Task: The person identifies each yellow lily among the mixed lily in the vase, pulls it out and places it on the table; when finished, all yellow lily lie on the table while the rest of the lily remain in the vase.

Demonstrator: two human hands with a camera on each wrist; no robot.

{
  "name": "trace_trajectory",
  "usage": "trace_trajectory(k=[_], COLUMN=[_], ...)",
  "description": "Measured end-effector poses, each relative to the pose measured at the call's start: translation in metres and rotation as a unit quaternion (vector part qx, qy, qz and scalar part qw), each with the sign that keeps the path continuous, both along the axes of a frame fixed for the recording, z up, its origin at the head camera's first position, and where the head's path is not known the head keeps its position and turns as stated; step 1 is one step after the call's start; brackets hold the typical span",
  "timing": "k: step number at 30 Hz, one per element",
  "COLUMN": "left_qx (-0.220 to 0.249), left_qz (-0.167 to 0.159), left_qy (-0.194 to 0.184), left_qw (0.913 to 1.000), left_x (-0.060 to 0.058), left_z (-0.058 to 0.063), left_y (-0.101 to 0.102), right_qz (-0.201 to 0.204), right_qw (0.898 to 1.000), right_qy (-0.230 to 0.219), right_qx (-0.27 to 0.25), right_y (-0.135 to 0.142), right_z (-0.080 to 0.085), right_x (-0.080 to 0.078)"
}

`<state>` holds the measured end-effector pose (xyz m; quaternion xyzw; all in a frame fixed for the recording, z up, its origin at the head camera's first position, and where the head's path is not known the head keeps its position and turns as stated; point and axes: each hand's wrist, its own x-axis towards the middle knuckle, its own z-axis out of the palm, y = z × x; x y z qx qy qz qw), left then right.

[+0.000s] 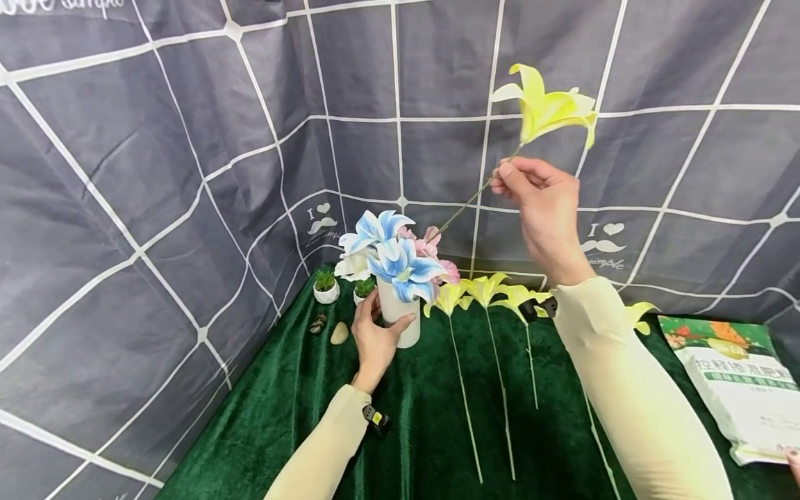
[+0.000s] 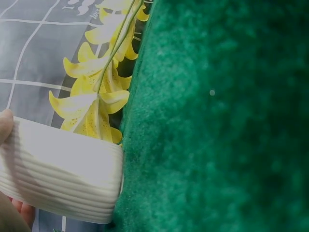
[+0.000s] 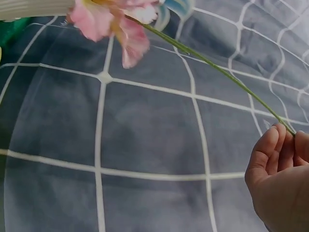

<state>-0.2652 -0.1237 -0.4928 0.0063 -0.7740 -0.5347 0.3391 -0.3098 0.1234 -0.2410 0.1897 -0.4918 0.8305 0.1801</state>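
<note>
With its thumb and fingers around the white ribbed vase (image 1: 407,332), my left hand (image 1: 377,340) holds it upright on the green cloth. In the left wrist view the vase (image 2: 63,169) appears sideways with fingers at its edge. Blue lilies (image 1: 403,267), a white bloom and pink flowers (image 1: 451,271) fill its mouth. My right hand (image 1: 546,201) pinches the green stem of a yellow lily (image 1: 544,107) just below the bloom, up and right of the vase. The stem (image 3: 217,67) slants down to the pink flowers (image 3: 94,19), where its lower end is hidden among the petals.
Several yellow lilies (image 1: 450,298) lie on the green cloth (image 1: 425,430) right of the vase, stems toward me. Small potted succulents (image 1: 326,288) and stones (image 1: 339,333) sit at left. A printed bag (image 1: 744,389) lies far right, fingertips at its corner. Grey checked fabric (image 1: 437,160) hangs behind.
</note>
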Motion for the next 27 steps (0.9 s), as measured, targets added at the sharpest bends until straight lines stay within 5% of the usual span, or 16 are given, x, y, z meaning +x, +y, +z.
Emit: trace_trajectory(k=[12, 27], left_qx=[0.003, 0.007], left_qz=[0.005, 0.002], left_qy=[-0.009, -0.024], left_qw=[0.9999, 0.9997], left_x=[-0.001, 0.004], left_z=[0.003, 0.002], left_y=[-0.001, 0.003], right_qz=[-0.015, -0.061], right_qw=[0.997, 0.990], right_qy=[0.045, 0.036], right_qx=[-0.061, -0.118], right_y=[0.034, 0.029], right_z=[0.001, -0.030], right_x=[0.035, 0.027])
